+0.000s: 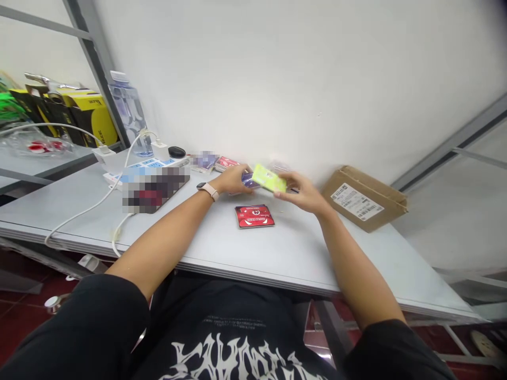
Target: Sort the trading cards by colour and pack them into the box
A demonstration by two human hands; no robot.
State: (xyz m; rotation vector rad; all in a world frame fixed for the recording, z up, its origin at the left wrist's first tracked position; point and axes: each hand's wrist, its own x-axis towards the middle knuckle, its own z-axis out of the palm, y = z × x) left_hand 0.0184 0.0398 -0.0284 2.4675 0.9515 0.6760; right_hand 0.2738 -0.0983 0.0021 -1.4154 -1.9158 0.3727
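My left hand point(234, 180), with a watch on its wrist, is closed on a purple packet point(250, 181) over the back middle of the table. Close to its right, my right hand point(300, 191) grips a yellow-green packet point(269, 178) between thumb and fingers. The packet's left end overlaps the purple one. Below both hands, red cards point(255, 216) lie flat on the grey table point(253, 252). More red cards point(226, 163) and a purple pack point(204, 161) rest near the wall, behind my left hand.
A cardboard box point(365, 198) leans at the right by the wall. On the left are a phone point(158, 191) with a cable, a power strip point(152, 168), a black case point(176, 152) and a water bottle point(130, 113). Yellow-black boxes point(93, 116) stand on a shelf beyond.
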